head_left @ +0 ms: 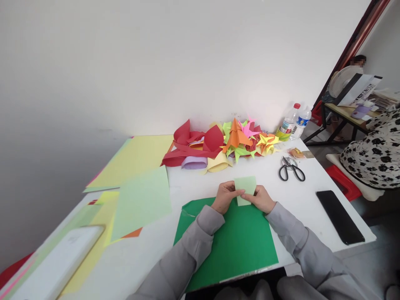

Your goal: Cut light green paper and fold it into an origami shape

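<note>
A small pale green piece of paper [245, 183] is held up between my two hands over the dark green sheet [237, 246]. My left hand [225, 197] pinches its left side, thumb in front and fingers behind. On the other side my right hand [261, 199] grips the paper the same way. Both thumbs nearly meet at its middle. The fingers behind the paper are partly hidden, so I cannot tell how it is folded at the back.
Folded paper stars and shapes [236, 139] are piled against the wall beside red paper [190, 146]. Scissors [291, 168], a black phone [340, 216] and plastic bottles [290, 121] stand or lie right. Paper sheets [142, 200] and a white device [59, 262] occupy the left. A person sits at far right.
</note>
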The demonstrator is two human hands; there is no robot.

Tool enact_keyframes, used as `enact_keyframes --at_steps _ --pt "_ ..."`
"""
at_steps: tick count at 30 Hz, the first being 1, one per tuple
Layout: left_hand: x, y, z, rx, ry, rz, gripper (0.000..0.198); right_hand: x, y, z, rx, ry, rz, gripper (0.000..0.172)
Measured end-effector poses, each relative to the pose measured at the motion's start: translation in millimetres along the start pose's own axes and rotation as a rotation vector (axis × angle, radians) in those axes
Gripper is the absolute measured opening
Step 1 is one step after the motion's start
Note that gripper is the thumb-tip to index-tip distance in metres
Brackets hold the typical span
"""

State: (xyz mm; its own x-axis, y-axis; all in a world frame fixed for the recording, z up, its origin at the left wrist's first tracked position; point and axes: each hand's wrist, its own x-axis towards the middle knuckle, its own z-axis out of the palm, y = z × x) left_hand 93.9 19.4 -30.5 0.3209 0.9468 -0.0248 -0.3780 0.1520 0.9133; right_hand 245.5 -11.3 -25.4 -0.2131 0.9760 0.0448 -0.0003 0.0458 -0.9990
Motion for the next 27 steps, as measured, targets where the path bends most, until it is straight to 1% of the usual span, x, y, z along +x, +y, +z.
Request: enact_keyframes --at_steps 5,9,13,17,20,23,27 --pt "0.1 0.5 1.6 -0.001 0.075 0.016 0.022 -1.2 0.0 0.1 -0.007 -0.007 0.042 0.041" --pt "0.5 3.0 1.3 -0.001 0.071 0.022 0.023 -2.3 0.5 1.9 -0.017 -0.009 0.028 0.041" --pt "0.3 3.1 3.0 -0.003 0.07 0.016 0.024 -2.8 1.7 1.7 -0.043 0.018 0.026 0.04" --pt "0.3 3.1 4.8 -0.037 0.112 0.001 0.024 -2.2 2.8 0.2 -0.056 0.022 0.041 0.041" --pt "0.9 4.3 4.0 -0.04 0.126 0.004 0.027 -2.5 2.5 1.2 -0.043 0.019 0.051 0.042" --pt "1.0 5.5 3.5 -0.021 0.116 0.021 0.031 -3.3 1.3 3.5 -0.015 0.04 0.069 0.045" --pt "0.6 4.6 5.1 -0.005 0.118 0.026 0.03 -3.7 0.0 4.2 0.005 0.076 0.079 0.047"
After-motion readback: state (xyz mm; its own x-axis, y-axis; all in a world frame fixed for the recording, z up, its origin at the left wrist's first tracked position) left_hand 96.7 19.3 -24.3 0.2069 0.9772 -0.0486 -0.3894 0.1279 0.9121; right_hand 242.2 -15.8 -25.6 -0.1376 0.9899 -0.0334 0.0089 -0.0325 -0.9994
